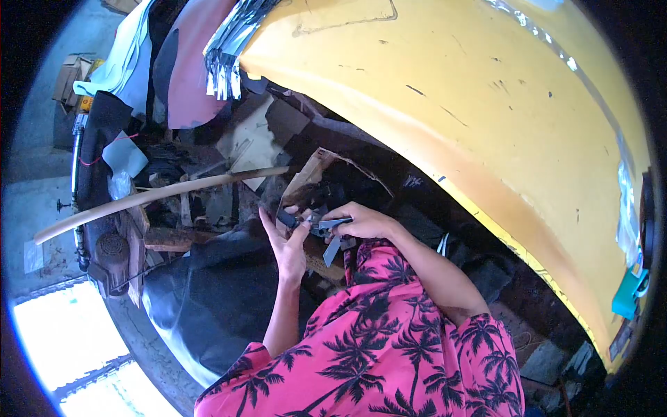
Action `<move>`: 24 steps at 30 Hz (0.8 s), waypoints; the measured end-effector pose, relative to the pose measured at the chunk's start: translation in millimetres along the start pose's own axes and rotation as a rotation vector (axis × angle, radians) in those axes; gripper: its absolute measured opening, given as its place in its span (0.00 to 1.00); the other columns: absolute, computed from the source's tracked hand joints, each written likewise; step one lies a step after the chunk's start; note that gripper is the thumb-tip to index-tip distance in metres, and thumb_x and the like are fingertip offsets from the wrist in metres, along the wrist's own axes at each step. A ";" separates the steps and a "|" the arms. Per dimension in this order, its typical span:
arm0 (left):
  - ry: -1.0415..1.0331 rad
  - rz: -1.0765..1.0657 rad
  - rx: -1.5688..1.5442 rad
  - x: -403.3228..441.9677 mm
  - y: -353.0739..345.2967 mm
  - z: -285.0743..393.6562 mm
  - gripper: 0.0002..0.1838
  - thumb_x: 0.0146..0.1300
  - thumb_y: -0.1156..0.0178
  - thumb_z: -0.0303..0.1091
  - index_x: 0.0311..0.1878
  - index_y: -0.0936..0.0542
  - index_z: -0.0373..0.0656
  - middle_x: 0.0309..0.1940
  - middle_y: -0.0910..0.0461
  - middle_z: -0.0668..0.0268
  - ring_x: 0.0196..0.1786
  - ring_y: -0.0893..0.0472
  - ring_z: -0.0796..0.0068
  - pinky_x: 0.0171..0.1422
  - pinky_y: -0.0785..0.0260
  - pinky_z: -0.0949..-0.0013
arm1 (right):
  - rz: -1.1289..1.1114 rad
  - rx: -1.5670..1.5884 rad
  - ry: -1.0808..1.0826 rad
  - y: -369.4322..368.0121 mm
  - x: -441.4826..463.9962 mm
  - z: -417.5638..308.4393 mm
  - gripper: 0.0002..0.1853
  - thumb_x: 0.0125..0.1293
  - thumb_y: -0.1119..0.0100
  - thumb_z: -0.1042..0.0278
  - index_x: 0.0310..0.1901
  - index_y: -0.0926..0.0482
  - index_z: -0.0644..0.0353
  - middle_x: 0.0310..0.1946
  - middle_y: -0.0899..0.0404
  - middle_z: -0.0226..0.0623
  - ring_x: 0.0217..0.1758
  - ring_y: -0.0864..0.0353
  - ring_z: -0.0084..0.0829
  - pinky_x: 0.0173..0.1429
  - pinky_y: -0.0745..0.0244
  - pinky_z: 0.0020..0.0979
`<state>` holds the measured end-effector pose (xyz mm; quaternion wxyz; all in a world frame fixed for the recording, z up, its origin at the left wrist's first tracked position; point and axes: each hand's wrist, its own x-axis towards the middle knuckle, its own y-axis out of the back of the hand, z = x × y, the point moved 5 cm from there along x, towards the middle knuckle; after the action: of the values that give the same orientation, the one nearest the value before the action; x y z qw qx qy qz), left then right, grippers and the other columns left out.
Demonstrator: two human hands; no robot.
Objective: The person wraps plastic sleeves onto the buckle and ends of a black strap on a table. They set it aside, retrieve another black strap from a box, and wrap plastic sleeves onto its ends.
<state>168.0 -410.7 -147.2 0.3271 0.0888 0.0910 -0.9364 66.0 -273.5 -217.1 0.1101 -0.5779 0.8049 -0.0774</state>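
Observation:
My left hand (288, 243) is at the centre of the view, its thumb and fingers pinched on a small dark piece (287, 217). Just right of it, my right hand (361, 222) is closed around a grey-handled tool (333, 249) that looks like scissors or cutters. The tool's front end meets the small piece near my left fingertips. Both hands are close together in front of the pink shirt with black palms (389, 326). Beyond them stands a torn brown board (306, 177).
A yellow table (451, 97) with a worn edge fills the upper right. A long pale curved strip (139, 199) crosses the left. Black sheet material (215, 299) lies at lower left, and a teal object (629, 292) hangs at far right. Scraps and wood pieces lie below.

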 end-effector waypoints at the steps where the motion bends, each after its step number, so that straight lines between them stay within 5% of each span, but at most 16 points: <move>1: -0.016 0.005 0.045 -1.3 -1.4 -2.0 0.60 0.64 0.38 0.15 0.84 0.72 0.48 0.62 0.28 0.57 0.58 0.19 0.64 0.56 0.22 0.66 | 0.000 0.000 0.000 0.5 -0.3 -1.6 0.25 0.60 0.37 0.73 0.62 0.17 0.58 0.46 0.10 0.38 0.46 0.17 0.25 0.56 0.23 0.29; 6: -0.066 -0.130 0.384 -4.3 -9.8 1.6 0.66 0.57 0.37 0.11 0.82 0.78 0.47 0.61 0.27 0.55 0.56 0.20 0.67 0.65 0.27 0.65 | 0.083 -0.040 -0.028 3.2 -1.4 -2.9 0.24 0.58 0.39 0.77 0.59 0.18 0.67 0.45 0.12 0.38 0.46 0.17 0.24 0.56 0.23 0.30; 15: -0.074 -0.429 0.729 0.3 -20.4 3.2 0.66 0.60 0.39 0.12 0.81 0.82 0.48 0.63 0.25 0.47 0.52 0.15 0.62 0.61 0.23 0.62 | 0.131 -0.077 -0.095 5.8 0.8 13.2 0.18 0.57 0.34 0.75 0.51 0.16 0.65 0.40 0.14 0.35 0.44 0.19 0.25 0.53 0.25 0.30; 24: -0.044 -0.475 0.836 3.2 -15.7 -2.4 0.66 0.61 0.39 0.11 0.81 0.83 0.52 0.64 0.25 0.50 0.54 0.14 0.66 0.53 0.21 0.66 | 0.144 0.193 -0.149 5.5 2.7 25.0 0.25 0.55 0.28 0.74 0.57 0.19 0.62 0.41 0.15 0.34 0.46 0.18 0.25 0.54 0.24 0.30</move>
<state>155.9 -400.0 -148.5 0.0423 0.1697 -0.2826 -0.9431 66.8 -274.2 -242.8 0.2299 -0.5093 0.8228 -0.1034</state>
